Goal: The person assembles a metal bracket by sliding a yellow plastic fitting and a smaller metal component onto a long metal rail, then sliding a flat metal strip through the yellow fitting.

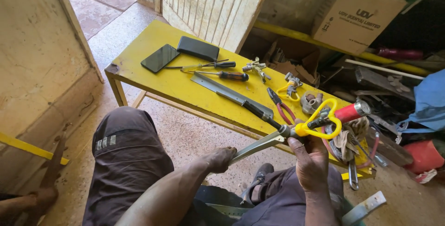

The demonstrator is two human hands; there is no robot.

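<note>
While the person sits low with knees spread at the bottom of the frame, the yellow table [153, 80] stands just ahead, so every tool lies within arm's reach. At its upper left end two dark phones [160, 58] lie flat, side by side, seemingly parked away from the work. Right of them, two screwdrivers [229, 75] lie roughly parallel, and a long metal blade [218, 88] runs diagonally toward the middle of the frame.

Lower centre, the left hand [221, 157] is curled around the tips of the shears [264, 142], fingers pressed together over the blades, apparently to steady that end. The shears slant up and to the right, held in the air just in front of the table's near edge, between the two hands.

Further right on the table, red-handled pliers [282, 108] lie near a small clamp with a yellow loop [289, 89]. The right hand [311, 159] is closed about the shears near their pivot, just below the yellow handle [320, 120], the back of the hand toward the camera; how the fingers sit underneath cannot be told. A red cylinder [348, 112] lies just behind the handle. At the upper right, a cardboard box [357, 15] rests above a heap of clutter.
</note>
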